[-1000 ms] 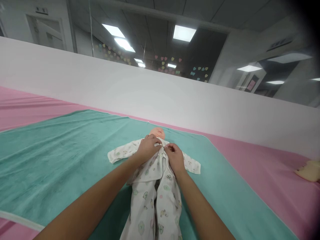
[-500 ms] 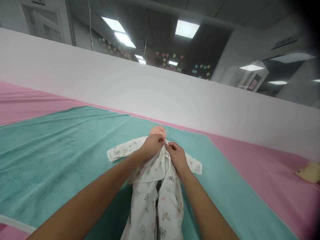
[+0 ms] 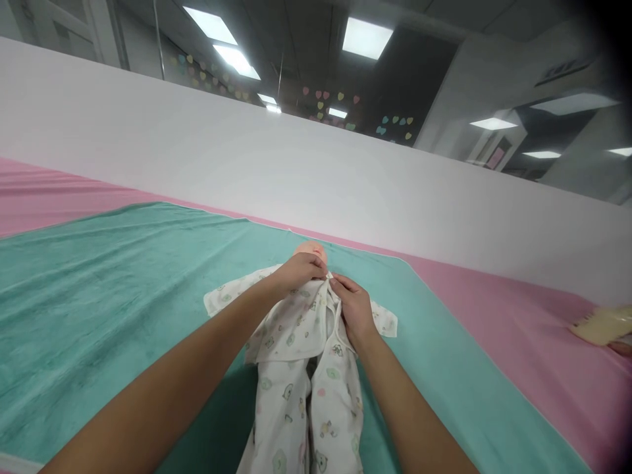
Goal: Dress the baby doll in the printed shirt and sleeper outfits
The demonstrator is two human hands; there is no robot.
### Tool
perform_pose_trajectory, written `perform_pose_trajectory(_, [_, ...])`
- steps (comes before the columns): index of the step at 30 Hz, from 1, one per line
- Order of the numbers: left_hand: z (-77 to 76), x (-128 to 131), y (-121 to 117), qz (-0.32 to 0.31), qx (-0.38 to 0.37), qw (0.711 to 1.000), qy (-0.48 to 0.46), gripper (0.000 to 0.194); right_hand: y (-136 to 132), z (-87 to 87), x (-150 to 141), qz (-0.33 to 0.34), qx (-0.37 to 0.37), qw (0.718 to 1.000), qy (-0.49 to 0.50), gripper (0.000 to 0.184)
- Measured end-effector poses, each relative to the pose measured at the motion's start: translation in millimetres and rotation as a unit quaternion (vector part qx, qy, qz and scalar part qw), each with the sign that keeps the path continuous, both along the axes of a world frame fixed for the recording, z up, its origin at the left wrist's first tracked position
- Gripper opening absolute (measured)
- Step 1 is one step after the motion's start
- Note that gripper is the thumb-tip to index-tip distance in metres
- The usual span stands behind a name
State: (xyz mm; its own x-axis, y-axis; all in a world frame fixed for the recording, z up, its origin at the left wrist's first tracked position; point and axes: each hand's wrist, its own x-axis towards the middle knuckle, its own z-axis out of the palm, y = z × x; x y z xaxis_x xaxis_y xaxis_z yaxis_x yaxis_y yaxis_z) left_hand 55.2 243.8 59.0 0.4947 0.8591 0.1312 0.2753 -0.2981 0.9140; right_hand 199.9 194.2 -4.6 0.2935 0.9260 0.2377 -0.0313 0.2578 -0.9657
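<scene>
Left hand: My left hand is on the collar, at 12 o'clock from me. The fingers curl over and press toward the thumb. I think they pinch the cloth edge, but the hand hides the exact part.

Right hand: My right hand is just beside the left one. The fingertips are pressed together at the front opening. I cannot tell if they pinch the edge or the thin tie under them. Both hands stay close because the two front edges meet in this small place.

Baby doll: The baby doll lies on its back at 12 o'clock, its smooth head just past my left hand.

Sleepsuit: The sleepsuit is soft white cloth with small green prints. It is on the doll, sleeves spread flat toward 9 and 3, legs toward 6.

Towel: The teal towel has short, soft pile and lies under the doll.

Around: A pink sheet lies under the towel. At 3 o'clock are a cream pad and fingers of another person.
</scene>
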Motion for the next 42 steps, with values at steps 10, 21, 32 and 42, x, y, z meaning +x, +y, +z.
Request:
perform_pose_trajectory(10, [-11.8,4,5,0.058,0.096,0.99,0.081,0.015,-6,9.3,0,0.035,-0.052,0.998,0.031,0.039])
perform_pose_trajectory(21, [3.2,4,-7,0.075,0.019,0.997,-0.02,0.012,-6,10.3,1,0.053,-0.087,0.992,0.077,0.032])
perform_pose_trajectory(32, [-0.1,4,-6,0.101,0.002,0.994,-0.037,0.017,-3,-0.7,-3,-0.003,-0.024,1.0,0.012,0.037])
perform_pose_trajectory(42, [9.7,-5,-8,0.038,-0.035,0.998,-0.039,0.023,-16,13.3,-11,-0.071,-0.019,0.984,-0.164,0.035])
